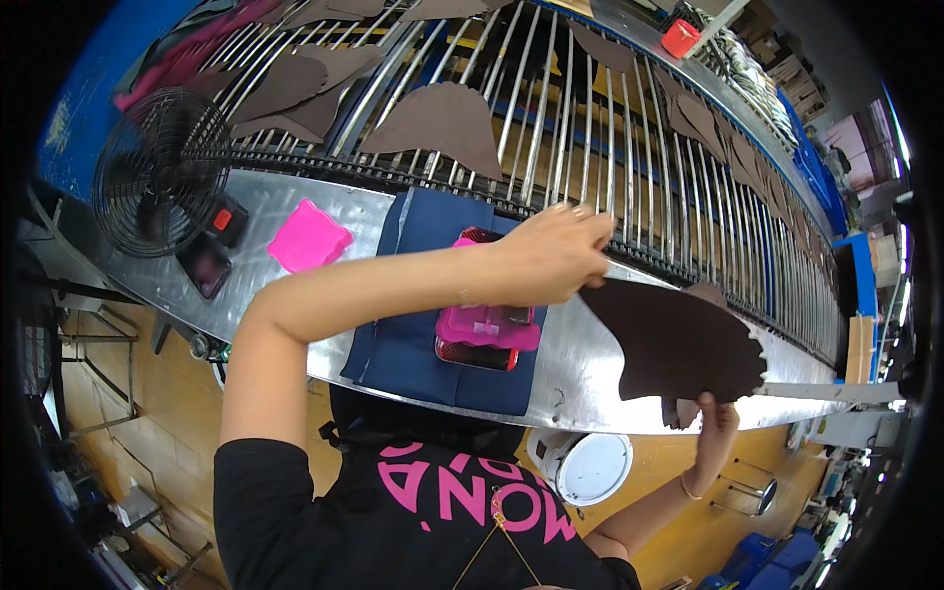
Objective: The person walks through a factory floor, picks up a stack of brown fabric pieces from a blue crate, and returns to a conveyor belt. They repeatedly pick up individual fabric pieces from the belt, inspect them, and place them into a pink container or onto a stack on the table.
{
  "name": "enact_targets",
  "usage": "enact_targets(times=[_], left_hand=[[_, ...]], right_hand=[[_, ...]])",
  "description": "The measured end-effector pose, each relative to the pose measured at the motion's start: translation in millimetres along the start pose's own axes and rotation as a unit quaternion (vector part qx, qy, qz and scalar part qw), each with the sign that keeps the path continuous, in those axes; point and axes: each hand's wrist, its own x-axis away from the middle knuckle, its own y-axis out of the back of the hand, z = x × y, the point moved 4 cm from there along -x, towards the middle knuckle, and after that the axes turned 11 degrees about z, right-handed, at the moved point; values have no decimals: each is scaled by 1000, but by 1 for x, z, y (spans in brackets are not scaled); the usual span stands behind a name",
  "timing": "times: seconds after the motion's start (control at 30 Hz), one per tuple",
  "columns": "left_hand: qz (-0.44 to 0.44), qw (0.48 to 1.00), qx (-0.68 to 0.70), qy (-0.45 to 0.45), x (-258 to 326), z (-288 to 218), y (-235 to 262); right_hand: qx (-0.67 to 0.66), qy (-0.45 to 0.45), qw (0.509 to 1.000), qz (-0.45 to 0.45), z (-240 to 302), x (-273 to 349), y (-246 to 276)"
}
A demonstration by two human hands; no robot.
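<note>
A dark brown cut piece (678,339) of leather-like sheet, with one scalloped edge, is held up above the metal table's right part. My left hand (556,251) reaches across and pinches its narrow left corner, fingers curled at the conveyor's near edge. My right hand (718,423) grips its lower edge near the scallops. Beneath it, more brown pieces (678,411) peek out, mostly hidden. Under my left forearm, a pink lidded box (487,329) sits in a red-and-black tray on a dark blue cloth (398,344).
Beyond the metal table (261,197) runs a conveyor of metal rods (560,128) carrying several brown pieces (440,123). At the left stand a black fan (162,172), a phone (205,265) and a pink lid (310,236). A white bucket (590,467) is below the table edge.
</note>
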Motion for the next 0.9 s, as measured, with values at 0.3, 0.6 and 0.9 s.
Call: enact_targets(times=[0.3,0.6,0.9], left_hand=[[-227,948,-223,-25,-68,40,101],[-205,909,-355,77,-45,79,203],[-326,905,-197,188,68,115,217]], right_hand=[[63,205,976,-23,112,-139,-28],[-266,226,923,163,137,-235,-129],[-334,65,897,283,138,-338,-325]])
